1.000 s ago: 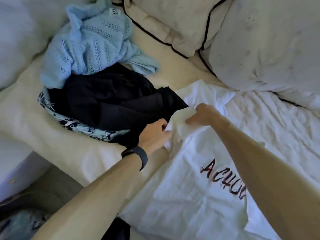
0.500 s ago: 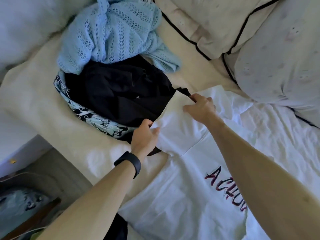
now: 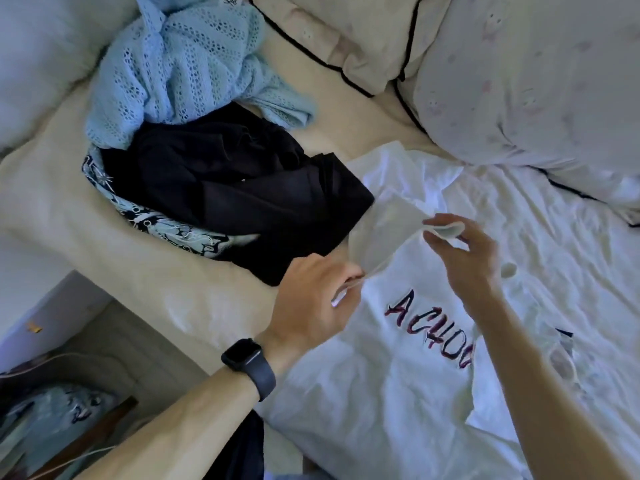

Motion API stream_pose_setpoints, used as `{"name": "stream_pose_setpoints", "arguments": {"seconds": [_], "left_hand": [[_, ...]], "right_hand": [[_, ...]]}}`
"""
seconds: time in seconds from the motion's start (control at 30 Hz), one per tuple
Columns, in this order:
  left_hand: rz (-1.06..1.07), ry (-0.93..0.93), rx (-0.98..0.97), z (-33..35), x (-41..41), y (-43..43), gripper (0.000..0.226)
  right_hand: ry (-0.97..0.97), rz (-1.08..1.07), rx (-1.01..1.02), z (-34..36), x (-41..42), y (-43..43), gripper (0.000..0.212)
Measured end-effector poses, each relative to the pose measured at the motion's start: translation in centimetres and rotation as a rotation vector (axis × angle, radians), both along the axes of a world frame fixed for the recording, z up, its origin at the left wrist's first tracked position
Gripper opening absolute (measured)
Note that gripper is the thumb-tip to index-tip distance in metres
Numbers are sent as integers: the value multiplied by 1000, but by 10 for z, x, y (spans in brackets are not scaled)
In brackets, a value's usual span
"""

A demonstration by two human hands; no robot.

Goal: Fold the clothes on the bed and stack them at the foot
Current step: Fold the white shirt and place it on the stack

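Open-knit blue sweater (image 3: 180,64), smooth matt white cloth shirt (image 3: 381,393)

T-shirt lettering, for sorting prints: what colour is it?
The lettering is dark red and black; head view.

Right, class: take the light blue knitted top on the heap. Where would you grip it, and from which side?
On the light blue knitted top, probably pinch the loose end that trails toward the pillows, past the black garment onto the sheet. Come from above on that side: the rest is bunched, showing no clean edge.
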State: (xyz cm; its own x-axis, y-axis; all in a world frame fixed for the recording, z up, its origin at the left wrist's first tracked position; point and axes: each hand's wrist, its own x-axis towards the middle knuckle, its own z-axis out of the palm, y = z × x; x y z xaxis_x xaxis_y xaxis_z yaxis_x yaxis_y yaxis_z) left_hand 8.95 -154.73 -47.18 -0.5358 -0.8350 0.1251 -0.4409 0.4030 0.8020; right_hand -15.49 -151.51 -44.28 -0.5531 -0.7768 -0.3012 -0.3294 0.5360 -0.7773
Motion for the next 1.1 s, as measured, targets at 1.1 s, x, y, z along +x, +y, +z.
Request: {"name": "stream_pose_setpoints", "arguments": {"seconds": [1.1], "left_hand": [[23,-364,929,-72,-4,17,16]], "right_hand": [[-54,36,475,-91,-38,-35,29]]}}
